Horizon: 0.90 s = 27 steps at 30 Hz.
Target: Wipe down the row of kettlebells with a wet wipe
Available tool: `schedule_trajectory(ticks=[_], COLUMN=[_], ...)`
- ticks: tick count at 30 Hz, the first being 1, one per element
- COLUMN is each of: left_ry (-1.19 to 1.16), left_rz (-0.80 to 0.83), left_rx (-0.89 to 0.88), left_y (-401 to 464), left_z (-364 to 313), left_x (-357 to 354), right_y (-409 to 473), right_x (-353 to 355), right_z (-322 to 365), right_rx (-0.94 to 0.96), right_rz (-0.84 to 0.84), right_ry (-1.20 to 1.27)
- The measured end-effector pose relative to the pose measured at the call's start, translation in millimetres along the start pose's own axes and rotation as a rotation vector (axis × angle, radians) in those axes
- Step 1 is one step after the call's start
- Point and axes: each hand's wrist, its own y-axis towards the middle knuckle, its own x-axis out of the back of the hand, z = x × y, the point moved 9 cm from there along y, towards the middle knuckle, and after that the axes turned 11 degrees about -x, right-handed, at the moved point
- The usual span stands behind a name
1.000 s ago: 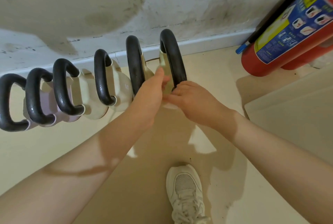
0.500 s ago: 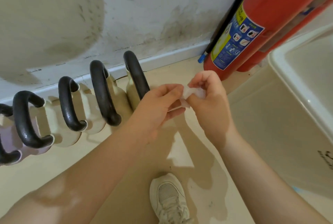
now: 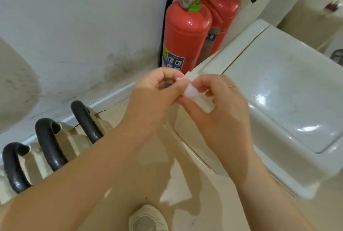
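1. The wet wipe (image 3: 194, 94) is bunched up in mid-air, held between both hands, in front of the red fire extinguishers (image 3: 183, 35).
2. The left hand (image 3: 156, 97) pinches the wipe's upper edge with curled fingers.
3. The right hand (image 3: 215, 104) grips its lower part; a thin gold ring (image 3: 233, 87) sits on one finger.
4. The kettlebells (image 3: 61, 145) stand in a row along the wall, left of and below the extinguishers, apart from both hands.
5. A white shoe (image 3: 148, 219) shows at the bottom edge, below the wipe.
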Motion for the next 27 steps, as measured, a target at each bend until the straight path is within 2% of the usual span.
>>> schedule_trajectory(ticks=[2,4,8,10,12,15,18,21,24,25,27], left_ry=[-0.064,0.021,0.71,0.904,1.016,1.047,1.031,0.981,0.937,0.926,0.897], left_rz=[0.163,0.287,0.333,0.357,0.356,0.328,0.307,0.28,0.224,0.204,0.16], left_rx=[-0.023,-0.124,-0.689,-0.787,-0.819,-0.815,-0.797,-0.787,-0.795,-0.815,-0.785], left_y=[-3,-7,0,8,16,24,24,22,16,12,1], left_z=[-18,-35,-58,-48,-37,-28,-31,-35,-45,-46,-47], left_x=[-38,-68,-102,-117,-122,-116,-105,-90,-61,-46,-11], right_y=[7,11,12,12,12,15,19,22,19,15,4], right_x=[27,53,99,105,100,83,71,73,62,52,16], right_z=[-12,-27,-56,-69,-76,-78,-83,-68,-32,-18,7], right_rx=[-0.061,-0.088,-0.132,-0.178,-0.185,-0.18,-0.258,-0.21,-0.028,0.057,0.21], right_rz=[-0.048,-0.095,-0.217,-0.176,-0.114,0.037,0.237,0.153,0.012,0.002,0.122], right_ry=[0.029,0.026,-0.115,-0.179,-0.292,-0.476,-0.46,-0.452,-0.334,-0.266,-0.1])
